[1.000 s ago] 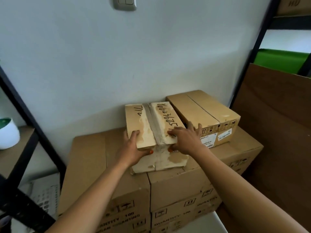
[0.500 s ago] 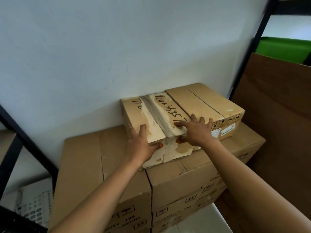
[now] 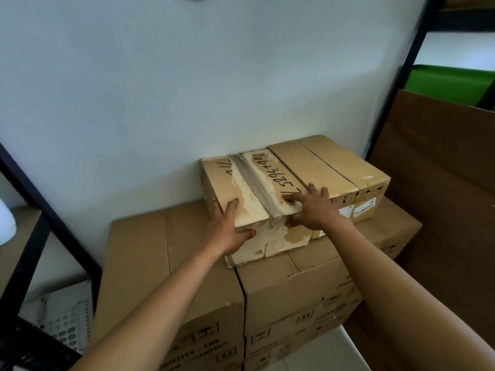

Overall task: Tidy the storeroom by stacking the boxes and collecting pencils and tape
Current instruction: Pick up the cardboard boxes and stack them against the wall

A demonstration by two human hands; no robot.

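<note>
A pale, worn cardboard box with a tape seam and handwritten digits sits against the wall on top of two big brown cartons. It touches a second small brown box on its right. My left hand lies on its front left corner, fingers straight over the top edge and thumb on the front face. My right hand lies flat on the top near the front right corner, thumb against the front face. No pencils or tape roll are in view.
A black metal rack stands at the left with a white perforated panel under it. A tall brown board leans at the right below a green sheet. The left carton's top is bare.
The pale box has slid back to the wall and now lies flush beside the brown box. Both hands moved forward with it, staying on its front corners.
</note>
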